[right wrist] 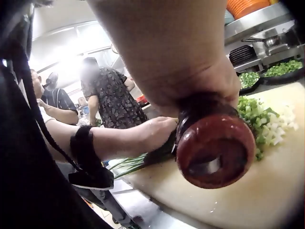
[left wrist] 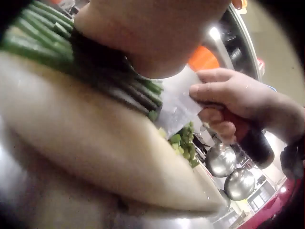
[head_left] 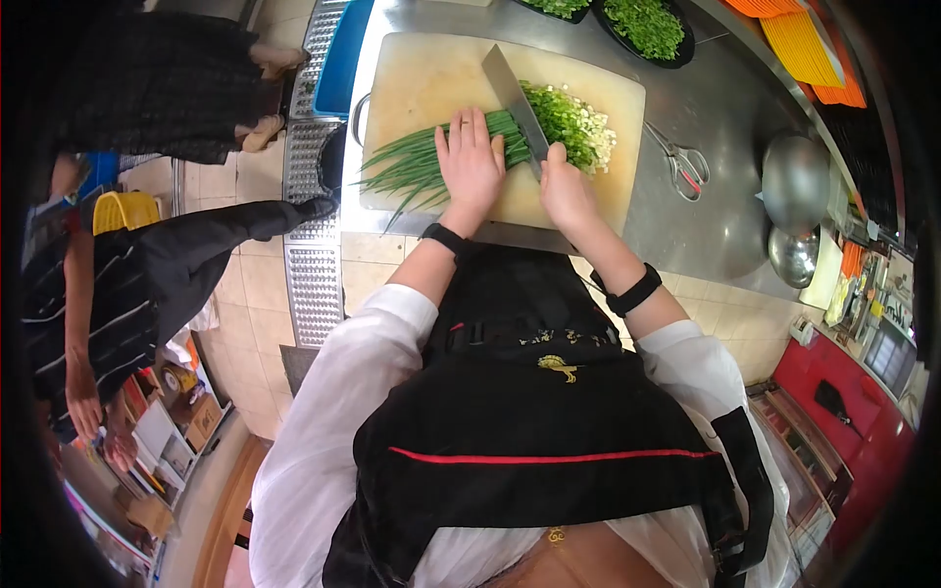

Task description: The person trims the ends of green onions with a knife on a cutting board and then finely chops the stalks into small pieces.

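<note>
A bundle of long green onions (head_left: pixel 407 162) lies across the cutting board (head_left: pixel 421 69). The left hand (head_left: pixel 472 162) rests on it, fingers extended and the thumb beside the blade. The right hand (head_left: pixel 570 191) grips the cleaver (head_left: pixel 515 98), whose blade stands at the cut ends of the stalks. Chopped green and white pieces (head_left: pixel 573 127) are heaped right of the blade. In the left wrist view the right hand (left wrist: pixel 238 98) has finger and thumb at the blade (left wrist: pixel 178 102). The round red-brown handle end (right wrist: pixel 214 150) shows in the right wrist view.
Scissors (head_left: pixel 681 167) lie on the steel counter (head_left: pixel 711 108) right of the board. Dark bowls of chopped greens (head_left: pixel 642 27) stand at the back. Metal bowls (head_left: pixel 796 181) are at the right, and a blue tub (head_left: pixel 340 59) is at the left. Other people stand at the left.
</note>
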Tool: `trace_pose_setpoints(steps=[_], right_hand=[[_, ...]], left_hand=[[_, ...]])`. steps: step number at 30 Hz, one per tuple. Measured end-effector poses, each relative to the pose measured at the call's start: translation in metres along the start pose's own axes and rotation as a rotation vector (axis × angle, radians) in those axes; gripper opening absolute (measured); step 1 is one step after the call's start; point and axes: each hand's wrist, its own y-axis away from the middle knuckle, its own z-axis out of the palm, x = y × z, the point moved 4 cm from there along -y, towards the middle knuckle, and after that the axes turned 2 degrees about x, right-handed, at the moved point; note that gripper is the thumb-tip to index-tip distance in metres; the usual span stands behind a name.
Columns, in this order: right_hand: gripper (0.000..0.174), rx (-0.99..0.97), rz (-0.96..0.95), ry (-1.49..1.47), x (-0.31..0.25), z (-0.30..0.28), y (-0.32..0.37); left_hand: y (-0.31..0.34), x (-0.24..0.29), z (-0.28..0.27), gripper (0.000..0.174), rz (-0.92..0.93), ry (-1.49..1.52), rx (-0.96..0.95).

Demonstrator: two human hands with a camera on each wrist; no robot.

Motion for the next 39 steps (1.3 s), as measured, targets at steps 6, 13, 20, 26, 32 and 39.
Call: trace_pose_setpoints(steps=[6,13,20,26,32,39], right_hand=[[0.016,0.021,-0.007,-0.001,-0.020,-0.029,0.004],[0.013,-0.044,-0.033,0.097,-0.039,-0.057,0.020],[0.015,-0.165,0.017,0.105,-0.027,-0.034,0.020],[0.014,-0.133,0.044,0.057,-0.024,-0.004,-0.006],[0.014,-0.005,-0.015,0.019,-0.029,-0.008,-0.022],[0.014,-0.025,-0.047,0.056,-0.038,-0.044,0.015]], left_hand=[[0.004,0.001,0.004,0.044,0.019,-0.084,0.008],[0.003,0.001,0.005,0.041,0.027,-0.107,0.030],[0.004,0.001,0.003,0.040,0.034,-0.089,0.043],[0.003,0.002,0.002,0.039,0.044,-0.093,0.036],[0.004,0.003,0.004,0.039,0.048,-0.093,0.026],[0.004,0.002,0.003,0.039,0.037,-0.104,0.030]])
